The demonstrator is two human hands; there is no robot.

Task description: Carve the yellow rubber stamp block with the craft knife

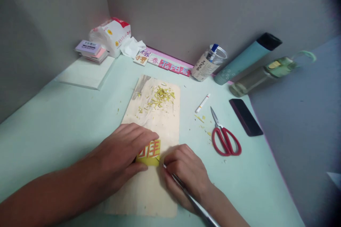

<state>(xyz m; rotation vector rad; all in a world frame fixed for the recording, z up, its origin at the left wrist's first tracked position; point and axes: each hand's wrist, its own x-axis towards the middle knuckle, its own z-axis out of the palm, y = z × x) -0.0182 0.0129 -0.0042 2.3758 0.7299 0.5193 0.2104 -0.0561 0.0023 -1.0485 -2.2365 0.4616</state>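
the head camera looks forward and down at the nearby table.

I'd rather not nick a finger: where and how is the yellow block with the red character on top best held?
Probably the left end of the yellow block, coming from the left, thumb near, fingers far, as the left hand does. Its opposite sides suit a pinch, and the slim metal tool in the right hand points at its right end.
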